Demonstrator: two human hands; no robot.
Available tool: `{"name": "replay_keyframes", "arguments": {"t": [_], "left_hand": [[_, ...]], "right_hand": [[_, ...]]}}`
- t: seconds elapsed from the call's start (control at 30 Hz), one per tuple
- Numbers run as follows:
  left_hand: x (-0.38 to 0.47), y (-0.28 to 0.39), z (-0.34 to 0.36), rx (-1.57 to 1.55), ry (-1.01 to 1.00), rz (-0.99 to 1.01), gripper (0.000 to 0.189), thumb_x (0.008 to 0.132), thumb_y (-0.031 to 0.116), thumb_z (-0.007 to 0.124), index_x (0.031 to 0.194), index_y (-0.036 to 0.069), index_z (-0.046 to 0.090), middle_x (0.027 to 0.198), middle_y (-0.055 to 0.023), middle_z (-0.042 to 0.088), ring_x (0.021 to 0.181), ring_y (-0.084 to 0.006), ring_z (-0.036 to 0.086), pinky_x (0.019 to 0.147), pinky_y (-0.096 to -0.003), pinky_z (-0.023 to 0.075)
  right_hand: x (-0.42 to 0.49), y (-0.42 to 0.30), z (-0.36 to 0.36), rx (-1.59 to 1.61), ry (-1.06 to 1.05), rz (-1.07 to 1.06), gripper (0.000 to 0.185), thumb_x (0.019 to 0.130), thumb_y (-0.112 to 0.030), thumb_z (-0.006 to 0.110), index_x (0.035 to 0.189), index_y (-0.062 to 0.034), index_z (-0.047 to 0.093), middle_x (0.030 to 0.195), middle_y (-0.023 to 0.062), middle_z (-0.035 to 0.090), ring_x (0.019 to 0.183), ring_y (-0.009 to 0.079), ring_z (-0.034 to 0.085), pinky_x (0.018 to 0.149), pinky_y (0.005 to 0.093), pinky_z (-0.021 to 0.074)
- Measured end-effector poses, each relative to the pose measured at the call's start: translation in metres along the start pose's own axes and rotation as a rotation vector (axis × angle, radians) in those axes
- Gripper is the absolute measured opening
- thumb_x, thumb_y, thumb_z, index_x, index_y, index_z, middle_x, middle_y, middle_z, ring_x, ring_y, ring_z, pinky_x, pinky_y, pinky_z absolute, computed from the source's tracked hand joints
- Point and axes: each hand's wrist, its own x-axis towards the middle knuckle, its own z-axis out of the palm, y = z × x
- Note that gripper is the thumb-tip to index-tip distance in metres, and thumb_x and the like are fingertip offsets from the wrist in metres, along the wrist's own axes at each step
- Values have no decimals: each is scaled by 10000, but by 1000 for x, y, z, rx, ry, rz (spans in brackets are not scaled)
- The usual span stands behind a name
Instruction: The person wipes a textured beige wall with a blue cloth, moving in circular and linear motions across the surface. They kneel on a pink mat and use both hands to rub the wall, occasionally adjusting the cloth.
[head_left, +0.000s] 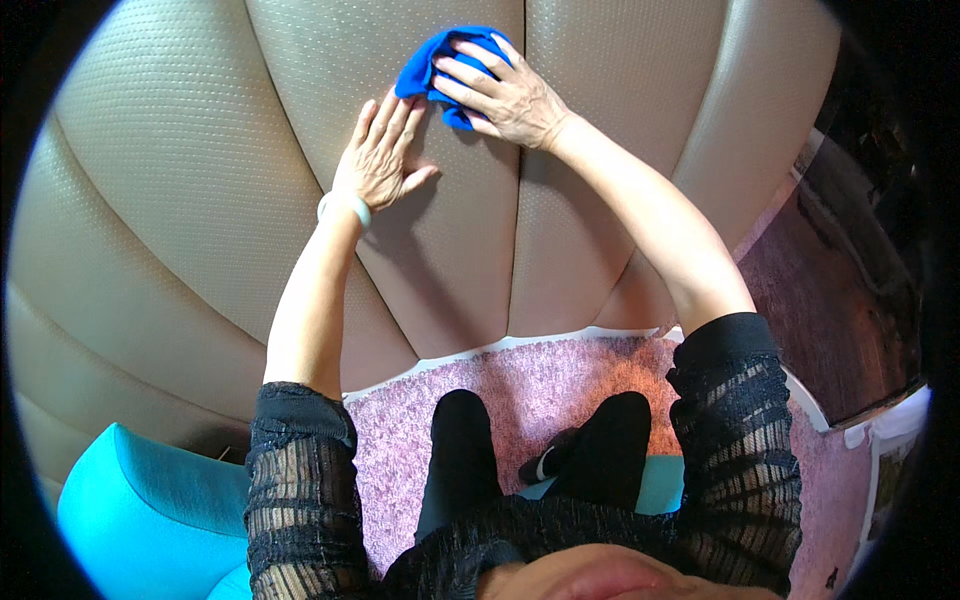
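Note:
A bunched blue cloth lies against a beige padded wall panel with a dotted texture and dark vertical seams. My right hand presses the cloth to the panel, its fingers spread over the folds. Just to the left, my left hand rests flat on the padding, thumb held out to the side. Its fingertips meet the cloth's lower left edge, and the hand holds nothing. A pale bangle circles my left wrist. The cloth's underside is hidden.
Pink mottled carpet meets the panel along a white base strip. A turquoise upholstered seat stands at lower left, and more turquoise shows beside my leg. A dark glossy surface is on the right.

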Motion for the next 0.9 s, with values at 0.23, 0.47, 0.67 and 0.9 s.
{"name": "replay_keyframes", "arguments": {"t": [0.23, 0.47, 0.67, 0.9], "left_hand": [[-23, -17, -28, -39, 96, -148, 1239, 687, 854, 479, 1560, 39, 148, 1630, -174, 106, 1515, -318, 74, 1231, -463, 71], [-37, 13, -32, -203, 164, -543, 1388, 552, 558, 848, 1529, -46, 70, 1573, -325, 78, 1473, -467, 101, 1207, -502, 186], [-36, 21, -34, -258, 120, -626, 1302, 565, 392, 902, 1480, -135, 139, 1555, -350, 123, 1464, -477, 134, 1209, -484, 190], [-18, 30, -49, -3, -158, -734, 1262, 641, 436, 859, 1438, -220, 133, 1533, -380, 157, 1464, -484, 101, 1231, -488, 92]], "right_hand": [[125, 13, -22, -35, 135, 361, 670, 889, -443, 564, 1432, -66, 450, 1533, 222, 323, 1431, 439, 232, 1140, 676, 119], [118, -37, 12, -89, 84, 233, 618, 914, -493, 597, 1448, -222, 446, 1536, 75, 340, 1451, 311, 244, 1174, 571, 197], [69, -83, 43, 115, -27, 33, 706, 871, -481, 645, 1470, -227, 370, 1542, 35, 356, 1450, 255, 277, 1208, 529, 164], [148, -53, 25, -128, 71, 59, 572, 876, -433, 661, 1385, -224, 505, 1525, 20, 389, 1451, 247, 284, 1187, 561, 178]]}}
